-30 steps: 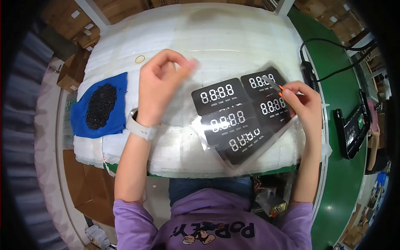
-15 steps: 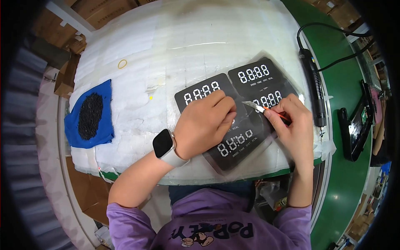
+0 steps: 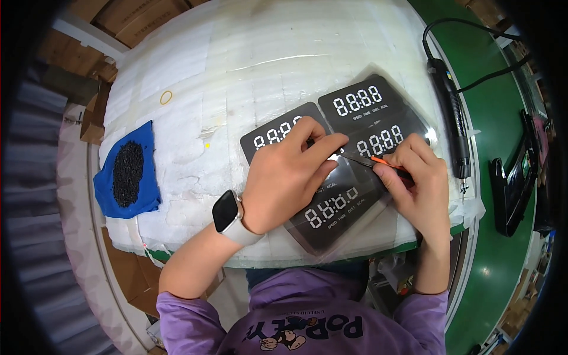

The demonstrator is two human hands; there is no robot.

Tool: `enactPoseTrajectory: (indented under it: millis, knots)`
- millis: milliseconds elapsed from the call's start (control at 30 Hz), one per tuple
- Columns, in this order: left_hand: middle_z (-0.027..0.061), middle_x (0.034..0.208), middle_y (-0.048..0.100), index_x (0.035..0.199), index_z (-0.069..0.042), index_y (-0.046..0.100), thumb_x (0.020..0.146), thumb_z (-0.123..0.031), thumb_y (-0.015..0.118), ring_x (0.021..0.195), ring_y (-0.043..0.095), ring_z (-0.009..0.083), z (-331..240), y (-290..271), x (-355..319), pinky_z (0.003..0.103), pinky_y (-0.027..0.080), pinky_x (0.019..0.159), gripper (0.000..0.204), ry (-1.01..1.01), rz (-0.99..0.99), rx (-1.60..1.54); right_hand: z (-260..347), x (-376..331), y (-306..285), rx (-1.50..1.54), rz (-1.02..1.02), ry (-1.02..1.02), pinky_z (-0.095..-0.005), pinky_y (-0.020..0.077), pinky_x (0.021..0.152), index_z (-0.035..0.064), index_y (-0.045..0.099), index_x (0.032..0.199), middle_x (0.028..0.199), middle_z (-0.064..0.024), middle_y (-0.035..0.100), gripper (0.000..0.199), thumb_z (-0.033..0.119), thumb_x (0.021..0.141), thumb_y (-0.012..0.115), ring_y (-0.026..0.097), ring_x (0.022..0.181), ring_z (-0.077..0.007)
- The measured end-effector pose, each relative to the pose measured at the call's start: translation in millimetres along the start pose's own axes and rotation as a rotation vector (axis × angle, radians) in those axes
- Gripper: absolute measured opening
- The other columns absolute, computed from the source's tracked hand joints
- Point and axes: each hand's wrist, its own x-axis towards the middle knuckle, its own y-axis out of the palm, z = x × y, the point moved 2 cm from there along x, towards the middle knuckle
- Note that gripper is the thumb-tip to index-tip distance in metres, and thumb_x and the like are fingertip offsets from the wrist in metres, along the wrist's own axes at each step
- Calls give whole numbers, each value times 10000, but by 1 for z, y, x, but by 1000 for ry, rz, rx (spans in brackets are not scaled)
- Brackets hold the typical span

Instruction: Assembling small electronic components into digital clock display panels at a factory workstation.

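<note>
My right hand (image 3: 421, 180) grips a craft knife (image 3: 359, 158) with an orange and black handle and a narrow metal blade. The blade points left, its tip at the fingers of my left hand (image 3: 284, 171). That hand is closed in a pinch above the dark sheets; what its fingertips hold, if anything, is hidden. Beneath both hands lie black display panels (image 3: 358, 102) with white digit shapes, inside or under clear film. The lower left panel (image 3: 331, 213) has film over it that catches light. My left hand covers part of the panels.
A blue cloth (image 3: 152, 168) bearing a heap of small black pieces (image 3: 127, 177) lies at the left. A yellow rubber band (image 3: 166, 97) rests farther back. Right of the panels are a corded black electric screwdriver (image 3: 449, 118) and a black plastic housing (image 3: 516, 183) on the green surface.
The knife's blade has come down and left to meet my left fingertips. My left fingers have shifted slightly right toward it. The whole view has tilted a little.
</note>
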Motion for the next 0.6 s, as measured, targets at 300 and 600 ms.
enactPoseTrajectory:
  millis: [300,600]
  knots:
    - [54,970,626,1005,-70,710,826,-46,758,751,668,232,8,2,-1,348,516,636,186,2,-5,-92,-3,-5,3,-86,-49,-158,-360,434,464,44,649,820,795,-62,565,173,114,791,804,580,541,-248]
    - [92,861,621,884,-49,631,836,-41,720,746,645,312,9,5,14,386,497,629,101,52,30,31,9,-2,7,-276,10,-105,-375,473,494,29,747,1086,809,-75,574,237,122,869,733,605,544,-261]
